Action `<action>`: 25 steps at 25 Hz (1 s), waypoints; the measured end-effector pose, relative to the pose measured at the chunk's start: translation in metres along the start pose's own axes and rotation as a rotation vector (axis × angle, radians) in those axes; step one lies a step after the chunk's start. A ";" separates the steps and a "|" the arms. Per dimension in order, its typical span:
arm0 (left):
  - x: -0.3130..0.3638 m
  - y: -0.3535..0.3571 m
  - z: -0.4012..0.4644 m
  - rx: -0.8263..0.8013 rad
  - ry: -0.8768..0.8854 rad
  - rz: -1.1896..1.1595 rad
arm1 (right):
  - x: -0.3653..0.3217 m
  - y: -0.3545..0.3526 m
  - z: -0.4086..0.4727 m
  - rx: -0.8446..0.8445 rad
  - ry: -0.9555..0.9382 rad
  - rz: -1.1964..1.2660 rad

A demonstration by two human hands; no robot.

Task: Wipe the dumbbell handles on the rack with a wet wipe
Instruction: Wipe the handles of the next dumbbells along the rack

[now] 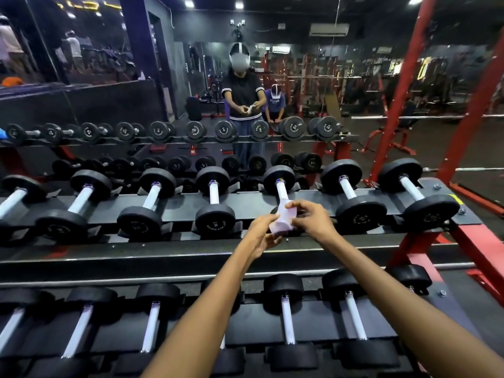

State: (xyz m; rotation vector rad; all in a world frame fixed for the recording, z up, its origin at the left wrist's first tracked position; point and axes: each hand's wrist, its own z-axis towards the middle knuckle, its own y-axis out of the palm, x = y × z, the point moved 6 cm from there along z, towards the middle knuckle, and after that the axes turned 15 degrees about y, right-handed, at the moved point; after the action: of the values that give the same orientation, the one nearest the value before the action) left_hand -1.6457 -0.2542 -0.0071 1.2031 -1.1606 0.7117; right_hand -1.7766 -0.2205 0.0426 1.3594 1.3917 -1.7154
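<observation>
A pale wet wipe (283, 218) is held between both hands above the upper shelf of the dumbbell rack (169, 249). My left hand (263, 233) grips its lower edge from below. My right hand (311, 218) pinches its upper right part with thumb and fingers. Right behind the wipe lies a black dumbbell with a shiny handle (281, 189); its near head is hidden by my hands. Several more dumbbells lie in a row on this shelf, such as one to the left (214, 192) and one to the right (347, 188).
A lower shelf with several more dumbbells (287, 321) runs beneath my forearms. A red rack frame (474, 249) stands at the right. A wall mirror behind the rack reflects a person (244, 96) and the gym.
</observation>
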 end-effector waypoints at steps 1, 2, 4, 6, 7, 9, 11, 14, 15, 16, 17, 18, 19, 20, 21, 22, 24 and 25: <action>-0.002 -0.001 0.001 -0.029 -0.011 0.016 | -0.001 0.004 -0.001 -0.028 -0.009 -0.011; -0.003 0.000 0.001 -0.047 -0.021 0.029 | -0.002 0.005 -0.001 -0.031 -0.017 -0.016; -0.005 -0.001 0.004 -0.083 -0.003 0.067 | 0.000 0.003 0.002 0.003 -0.003 0.003; -0.009 0.001 0.008 -0.159 0.015 0.075 | 0.006 -0.001 0.007 0.032 0.043 0.080; -0.008 0.001 0.009 -0.205 0.028 0.099 | 0.008 -0.003 0.009 0.038 0.066 0.133; -0.009 -0.001 0.014 -0.269 0.038 0.217 | 0.009 -0.008 0.011 0.049 0.083 0.215; -0.007 -0.004 0.018 -0.281 0.038 0.389 | 0.006 -0.014 0.015 0.067 0.077 0.235; -0.001 0.000 0.027 -0.218 0.053 0.384 | 0.000 -0.019 0.022 0.018 0.042 0.187; 0.001 0.005 0.031 -0.198 0.081 0.310 | -0.002 -0.018 0.025 -0.025 0.026 0.153; 0.003 0.009 0.035 -0.176 0.119 0.259 | -0.003 -0.017 0.027 -0.063 0.010 0.130; 0.006 0.012 0.038 -0.156 0.162 0.241 | -0.004 -0.018 0.029 -0.080 0.002 0.131; 0.008 0.013 0.043 -0.132 0.203 0.241 | -0.003 -0.020 0.033 -0.082 0.015 0.159; 0.009 0.014 0.045 -0.107 0.240 0.239 | -0.001 -0.021 0.036 -0.089 0.048 0.200; 0.010 0.015 0.047 -0.080 0.271 0.245 | 0.002 -0.021 0.040 -0.114 0.103 0.241; 0.009 0.015 0.050 -0.062 0.289 0.252 | 0.005 -0.020 0.043 -0.151 0.164 0.264; 0.009 0.016 0.051 -0.044 0.304 0.264 | 0.008 -0.018 0.045 -0.180 0.210 0.268; 0.009 0.019 0.056 -0.003 0.352 0.336 | 0.012 -0.020 0.054 -0.184 0.226 0.258; 0.009 0.021 0.060 0.007 0.388 0.374 | 0.013 -0.021 0.058 -0.181 0.216 0.268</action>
State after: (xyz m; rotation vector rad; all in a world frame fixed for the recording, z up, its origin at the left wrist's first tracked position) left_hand -1.6794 -0.3072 0.0055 0.8090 -1.0599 1.1752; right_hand -1.8201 -0.2651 0.0364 1.5828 1.3683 -1.2701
